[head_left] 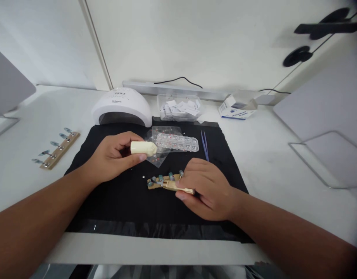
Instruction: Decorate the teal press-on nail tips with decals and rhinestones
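Note:
My left hand is closed around a cream-coloured cylinder with a rounded end, held above the black mat. In my right hand is a gold-coloured handle, gripped between thumb and fingers. Its narrow end points left, at a nail tip on a small wooden nail-tip stand. Whether it touches that tip I cannot tell. More bluish nail tips line the stand, and my right hand hides its right end. A small white gem lies on the mat left of the stand.
Behind my hands are a clear gem case, plastic sheets and blue tweezers. Farther back stand a white nail lamp, a clear box of white packets and an open carton. Another nail-tip stand is at left.

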`<action>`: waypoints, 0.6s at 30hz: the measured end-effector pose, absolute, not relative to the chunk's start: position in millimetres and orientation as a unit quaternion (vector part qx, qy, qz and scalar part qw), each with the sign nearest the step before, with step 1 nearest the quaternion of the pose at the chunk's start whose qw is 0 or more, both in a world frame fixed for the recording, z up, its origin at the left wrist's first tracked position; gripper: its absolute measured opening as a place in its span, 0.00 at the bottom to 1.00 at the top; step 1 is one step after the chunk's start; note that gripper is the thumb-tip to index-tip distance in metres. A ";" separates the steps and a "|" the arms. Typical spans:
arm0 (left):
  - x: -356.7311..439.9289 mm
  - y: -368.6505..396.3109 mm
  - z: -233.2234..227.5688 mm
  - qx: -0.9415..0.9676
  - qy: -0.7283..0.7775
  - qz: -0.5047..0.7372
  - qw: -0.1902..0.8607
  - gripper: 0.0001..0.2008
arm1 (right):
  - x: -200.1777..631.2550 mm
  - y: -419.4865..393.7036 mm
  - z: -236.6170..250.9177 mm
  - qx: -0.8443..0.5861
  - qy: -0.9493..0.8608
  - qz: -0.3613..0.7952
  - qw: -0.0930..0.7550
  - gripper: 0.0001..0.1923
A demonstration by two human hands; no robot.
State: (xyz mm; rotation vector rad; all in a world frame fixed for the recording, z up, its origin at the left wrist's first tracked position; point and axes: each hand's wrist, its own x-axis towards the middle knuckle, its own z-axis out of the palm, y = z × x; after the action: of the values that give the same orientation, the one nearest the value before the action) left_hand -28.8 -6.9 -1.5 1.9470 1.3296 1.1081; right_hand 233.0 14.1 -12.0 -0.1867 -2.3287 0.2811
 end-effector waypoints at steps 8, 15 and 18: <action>-28.1 -6.9 -2.1 0.722 0.493 0.411 0.259 0.10 | 233.4 14.9 -13.4 -0.080 -0.912 0.107 0.387 0.01; -27.0 -5.7 -1.0 0.723 0.491 0.415 0.254 0.09 | 234.2 15.0 -12.7 -0.072 -0.916 0.113 0.379 0.01; -27.4 -5.6 -1.8 0.726 0.490 0.411 0.251 0.09 | 235.0 15.5 -13.1 -0.085 -0.909 0.113 0.392 0.02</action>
State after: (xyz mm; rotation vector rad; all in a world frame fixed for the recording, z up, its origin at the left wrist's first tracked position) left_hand -27.4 -5.6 -1.8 1.9768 1.3333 1.1187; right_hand 235.0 15.5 -13.1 -0.2166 -2.3078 0.2859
